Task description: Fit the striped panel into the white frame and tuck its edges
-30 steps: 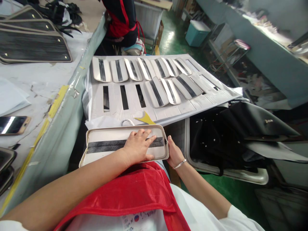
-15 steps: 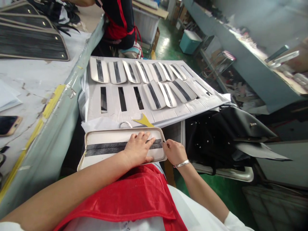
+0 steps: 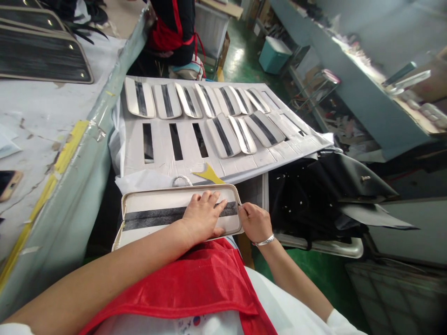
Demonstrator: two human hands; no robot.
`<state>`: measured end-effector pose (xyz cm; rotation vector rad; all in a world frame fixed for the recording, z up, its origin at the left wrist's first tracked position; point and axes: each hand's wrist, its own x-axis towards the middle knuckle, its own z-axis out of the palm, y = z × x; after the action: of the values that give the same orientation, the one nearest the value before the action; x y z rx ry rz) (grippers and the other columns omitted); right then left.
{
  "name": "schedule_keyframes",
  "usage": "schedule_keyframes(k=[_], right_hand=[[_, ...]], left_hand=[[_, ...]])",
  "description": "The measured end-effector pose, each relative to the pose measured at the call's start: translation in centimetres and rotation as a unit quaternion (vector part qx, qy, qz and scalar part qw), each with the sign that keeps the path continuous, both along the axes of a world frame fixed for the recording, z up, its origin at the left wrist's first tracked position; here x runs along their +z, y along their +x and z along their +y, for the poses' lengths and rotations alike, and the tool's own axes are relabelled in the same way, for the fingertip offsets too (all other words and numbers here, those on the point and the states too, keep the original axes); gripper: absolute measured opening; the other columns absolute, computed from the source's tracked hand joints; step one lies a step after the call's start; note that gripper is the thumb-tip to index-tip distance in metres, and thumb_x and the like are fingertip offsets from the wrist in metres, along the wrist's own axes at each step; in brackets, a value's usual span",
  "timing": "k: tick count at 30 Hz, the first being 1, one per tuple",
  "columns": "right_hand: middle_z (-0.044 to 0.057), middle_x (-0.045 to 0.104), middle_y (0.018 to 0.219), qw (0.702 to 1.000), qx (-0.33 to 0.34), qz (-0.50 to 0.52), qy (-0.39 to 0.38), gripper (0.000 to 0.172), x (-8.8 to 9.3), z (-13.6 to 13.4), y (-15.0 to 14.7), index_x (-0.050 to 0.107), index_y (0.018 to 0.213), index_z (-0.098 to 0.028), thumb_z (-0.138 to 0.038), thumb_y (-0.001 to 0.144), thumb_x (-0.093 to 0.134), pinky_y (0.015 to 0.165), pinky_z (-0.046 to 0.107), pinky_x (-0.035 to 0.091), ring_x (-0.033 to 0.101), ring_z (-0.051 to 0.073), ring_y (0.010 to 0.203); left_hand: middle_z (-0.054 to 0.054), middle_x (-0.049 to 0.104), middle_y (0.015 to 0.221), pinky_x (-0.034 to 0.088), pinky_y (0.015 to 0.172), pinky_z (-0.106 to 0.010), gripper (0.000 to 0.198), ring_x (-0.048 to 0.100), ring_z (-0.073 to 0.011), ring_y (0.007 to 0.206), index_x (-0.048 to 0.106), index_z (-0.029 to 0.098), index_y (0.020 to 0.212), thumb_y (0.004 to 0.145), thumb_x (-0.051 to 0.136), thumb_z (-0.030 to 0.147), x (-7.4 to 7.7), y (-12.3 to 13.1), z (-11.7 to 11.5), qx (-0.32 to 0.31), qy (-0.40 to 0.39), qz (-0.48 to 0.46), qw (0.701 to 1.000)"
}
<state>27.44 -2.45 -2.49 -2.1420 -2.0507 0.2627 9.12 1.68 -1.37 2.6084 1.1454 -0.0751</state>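
Note:
A long cream panel [image 3: 150,197] with rounded corners, a raised rim and a dark grey stripe lies across my lap, over the red apron [image 3: 181,288]. My left hand [image 3: 204,215] rests flat on its right half, fingers spread and pressing on the stripe. At the panel's right end my right hand [image 3: 256,222] is closed, its thumb and fingertips against the rim; whatever is pinched there is too hidden to make out. Just beyond the panel sit a yellow forked piece [image 3: 208,174] and a whitish ring [image 3: 182,180].
A white slotted board [image 3: 160,139] ahead carries several smaller striped panels [image 3: 223,135]. On the left, a covered table [image 3: 70,102] holds dark panels [image 3: 42,53] and a phone [image 3: 10,184]. Black sheets [image 3: 324,186] hang at the right. A co-worker [image 3: 174,32] is at the far side.
The view has shifted slightly, so the left table sits a little farther left. Both hands keep nearly the same places on the panel.

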Motion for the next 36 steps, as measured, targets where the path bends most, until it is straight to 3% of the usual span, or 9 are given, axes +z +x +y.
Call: schedule_keyframes(k=[10,15,19,22,26,31,36], right_hand=[[0.002,0.058,0.063,1.0,0.016,0.003,0.025,0.028,-0.6,-0.3,0.1,0.049,0.061,-0.018,-0.027,0.087,0.041,0.059,0.024,0.029,0.052,0.011,0.062],[0.001,0.056,0.063,0.999,0.037,-0.008,-0.006,0.029,0.2,-0.2,0.0,0.048,0.062,-0.019,-0.03,0.087,0.042,0.058,0.024,0.028,0.052,0.012,0.062],[0.001,0.053,0.062,0.996,0.069,0.033,-0.047,0.03,1.2,-0.1,0.3,0.05,0.066,-0.019,-0.042,0.084,0.048,0.059,0.024,0.03,0.049,0.013,0.062],[0.0,0.052,0.063,0.992,0.077,0.087,-0.053,0.03,1.5,-0.1,0.6,0.05,0.065,-0.019,-0.039,0.086,0.044,0.06,0.024,0.032,0.048,0.013,0.062],[-0.001,0.05,0.058,0.98,0.028,0.182,-0.075,0.034,0.6,0.1,1.2,0.047,0.059,-0.019,-0.029,0.089,0.035,0.057,0.023,0.032,0.046,0.011,0.057],[-0.003,0.046,0.052,0.96,-0.04,0.262,-0.091,0.034,-1.1,0.4,1.9,0.048,0.058,-0.019,-0.038,0.085,0.042,0.05,0.021,0.032,0.043,0.009,0.051],[-0.004,0.047,0.053,0.933,-0.061,0.328,-0.132,0.029,-1.0,1.3,1.6,0.05,0.061,-0.019,-0.042,0.077,0.053,0.047,0.021,0.036,0.045,0.009,0.049]], left_hand=[[-0.011,0.04,0.137,0.034,0.088,-0.046,0.073,0.036,-0.032,0.115,0.045,0.024,0.13,0.067,0.06,0.057,-0.4,0.1,-0.5,0.009,0.024,-0.012,1.0],[-0.012,0.041,0.136,0.034,0.087,-0.046,0.074,0.037,-0.0328,0.115,0.046,0.023,0.129,0.065,0.062,0.056,-0.1,0.0,-0.4,0.008,0.016,-0.012,1.0],[-0.012,0.04,0.137,0.034,0.088,-0.047,0.075,0.038,-0.0329,0.115,0.045,0.023,0.13,0.065,0.062,0.055,0.2,-0.1,-0.4,0.006,0.003,-0.016,1.0],[-0.012,0.04,0.137,0.034,0.089,-0.048,0.075,0.038,-0.0331,0.115,0.045,0.022,0.13,0.065,0.062,0.055,0.3,-0.1,-0.5,0.008,-0.003,-0.014,1.0],[-0.013,0.04,0.137,0.033,0.089,-0.048,0.074,0.038,-0.0334,0.115,0.045,0.023,0.13,0.066,0.061,0.056,0.3,-0.2,-0.5,0.006,0.001,-0.012,1.0],[-0.012,0.039,0.138,0.032,0.089,-0.048,0.075,0.036,-0.0332,0.116,0.043,0.023,0.131,0.067,0.06,0.058,0.1,-0.1,-0.3,0.004,0.002,-0.005,1.0],[-0.012,0.038,0.138,0.033,0.089,-0.047,0.077,0.035,-0.0335,0.116,0.043,0.024,0.131,0.065,0.062,0.059,-0.1,0.1,-0.2,0.004,0.006,-0.001,1.0]])
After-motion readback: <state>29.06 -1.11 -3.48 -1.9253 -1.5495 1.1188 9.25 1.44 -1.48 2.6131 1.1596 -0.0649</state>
